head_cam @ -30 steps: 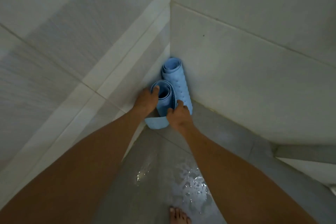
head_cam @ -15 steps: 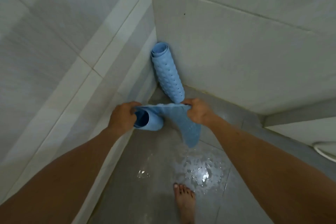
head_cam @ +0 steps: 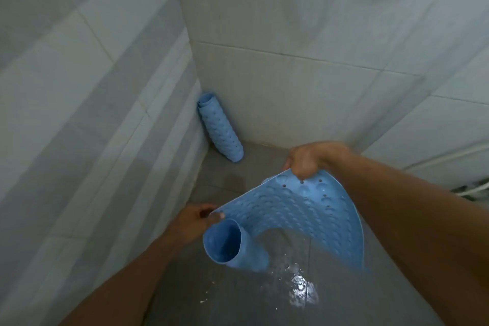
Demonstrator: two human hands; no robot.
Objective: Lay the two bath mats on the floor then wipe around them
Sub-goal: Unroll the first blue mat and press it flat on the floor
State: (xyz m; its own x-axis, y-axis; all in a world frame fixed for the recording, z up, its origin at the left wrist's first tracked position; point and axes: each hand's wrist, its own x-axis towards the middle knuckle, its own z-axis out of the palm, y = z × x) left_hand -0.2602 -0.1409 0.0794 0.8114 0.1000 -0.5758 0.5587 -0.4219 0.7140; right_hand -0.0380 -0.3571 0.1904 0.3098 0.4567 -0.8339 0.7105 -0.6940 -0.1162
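A blue rubber bath mat point(head_cam: 299, 209) with bumps and small holes hangs half unrolled above the wet floor. My left hand point(head_cam: 194, 222) pinches its near corner, just above the part still curled into a tube. My right hand point(head_cam: 307, 159) grips the far edge of the same mat. A second blue mat point(head_cam: 221, 128), still rolled up, leans upright in the corner where the two tiled walls meet.
Grey floor tiles point(head_cam: 238, 294) carry water puddles beneath the held mat. White tiled walls point(head_cam: 291, 82) close in at left and ahead. A white hose point(head_cam: 473, 189) shows at the right edge, and a dark fixture at the top.
I have lifted the first mat away from the corner toward me and pulled my hands apart, so it has unrolled much further. The second roll has stayed in the corner.
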